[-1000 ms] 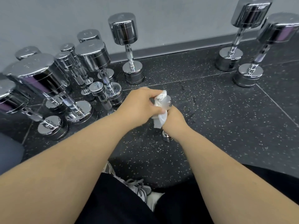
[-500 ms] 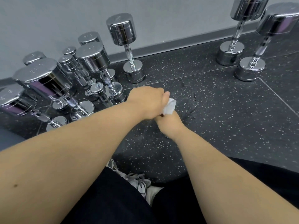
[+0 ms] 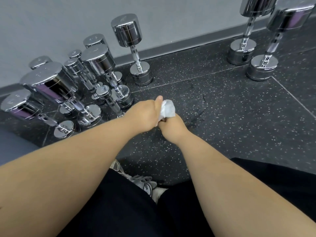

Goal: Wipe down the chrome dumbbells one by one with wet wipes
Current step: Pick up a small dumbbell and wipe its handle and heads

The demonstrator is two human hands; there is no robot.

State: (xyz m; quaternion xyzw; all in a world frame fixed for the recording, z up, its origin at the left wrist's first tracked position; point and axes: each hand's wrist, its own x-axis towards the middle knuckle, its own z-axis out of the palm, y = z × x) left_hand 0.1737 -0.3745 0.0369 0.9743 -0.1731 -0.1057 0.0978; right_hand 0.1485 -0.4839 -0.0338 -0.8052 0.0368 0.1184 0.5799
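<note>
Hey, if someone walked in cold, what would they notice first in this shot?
Two hands meet mid-frame, the left hand holding a bunched white wipe beside the right hand; what they grip is almost hidden. A crowd of chrome dumbbells stands on end at left by the grey wall, with two tall dumbbells at upper right on the speckled floor.

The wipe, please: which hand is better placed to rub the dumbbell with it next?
Left, probably. The left hand grips the wipe on top, while the right hand is curled lower down, seemingly steadying the hidden dumbbell.
</note>
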